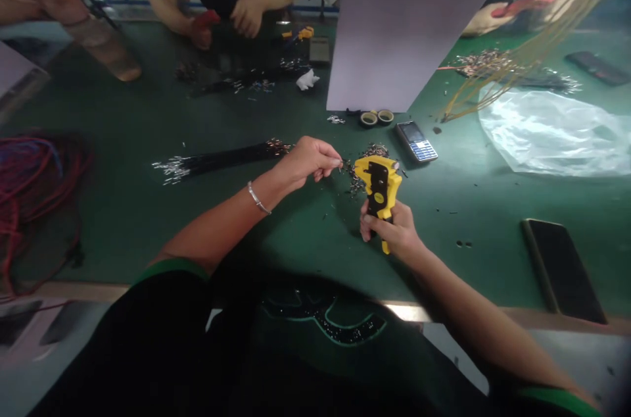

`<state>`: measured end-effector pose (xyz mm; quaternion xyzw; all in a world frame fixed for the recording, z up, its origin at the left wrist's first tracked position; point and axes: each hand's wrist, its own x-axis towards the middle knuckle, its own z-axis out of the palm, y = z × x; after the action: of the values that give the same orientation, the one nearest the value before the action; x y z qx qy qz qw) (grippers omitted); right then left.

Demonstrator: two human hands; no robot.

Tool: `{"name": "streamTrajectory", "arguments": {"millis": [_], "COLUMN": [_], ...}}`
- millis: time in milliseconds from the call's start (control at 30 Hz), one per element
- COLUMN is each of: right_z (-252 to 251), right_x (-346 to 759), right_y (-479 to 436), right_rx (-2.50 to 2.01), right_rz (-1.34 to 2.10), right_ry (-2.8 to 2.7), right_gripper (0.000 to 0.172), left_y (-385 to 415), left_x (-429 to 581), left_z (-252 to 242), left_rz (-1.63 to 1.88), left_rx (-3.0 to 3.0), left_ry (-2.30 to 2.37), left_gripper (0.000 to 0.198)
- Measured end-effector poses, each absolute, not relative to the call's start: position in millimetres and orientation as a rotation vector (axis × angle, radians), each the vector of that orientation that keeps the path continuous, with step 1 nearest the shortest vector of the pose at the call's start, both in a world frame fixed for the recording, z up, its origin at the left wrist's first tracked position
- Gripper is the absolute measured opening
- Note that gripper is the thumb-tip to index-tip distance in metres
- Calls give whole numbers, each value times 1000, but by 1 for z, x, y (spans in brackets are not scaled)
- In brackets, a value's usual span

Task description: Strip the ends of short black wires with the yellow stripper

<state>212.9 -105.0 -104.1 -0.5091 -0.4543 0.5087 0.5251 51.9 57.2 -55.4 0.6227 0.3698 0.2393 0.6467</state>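
Across the green work mat [276,239], at the near edge, the person's right hand [392,229] holds a yellow wire stripper [379,196] upright, with its head tilted toward the other hand. The tool has a bright yellow plastic body with a black centre insert and a yellow handle tip protruding below the fist. Right fingers are clenched around the handle. The left hand [308,162], wearing a silver bracelet [259,198], is raised just beside the tool's head, its thumb and forefinger pinched on a thin wire end [340,166]; the remaining fingers are loosely curled. Contact between wire and tool cannot be confirmed at this resolution.

Directly beneath and behind the tool lies a scatter of small metal terminals [362,170]. To the left rests a bundle of black wires [221,160] with bright metal ends. Beyond are two tape rolls [377,118], a keypad phone [415,141], and a clear plastic bag [552,131]. A red and blue wire coil [34,187] sits at far left. Across the bench, a co-worker's hands [246,16] work near a red-handled tool [204,25].
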Motion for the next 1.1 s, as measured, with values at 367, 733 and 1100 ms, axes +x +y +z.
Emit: {"name": "streamTrajectory", "arguments": {"millis": [367, 733, 1100], "right_z": [-94, -95, -85], "right_x": [217, 222, 216], "right_y": [-100, -99, -102], "right_rx": [-1053, -917, -905], "right_rz": [1287, 1426, 1530], "right_ry": [-1017, -973, -951], "right_gripper": [24, 32, 33], "left_y": [43, 32, 29], "left_x": [54, 49, 56], "left_z": [-49, -39, -43], "left_rz": [642, 776, 819], "left_rx": [1563, 1792, 1515], "left_ry": [851, 876, 823], "left_gripper": [6, 13, 9]}}
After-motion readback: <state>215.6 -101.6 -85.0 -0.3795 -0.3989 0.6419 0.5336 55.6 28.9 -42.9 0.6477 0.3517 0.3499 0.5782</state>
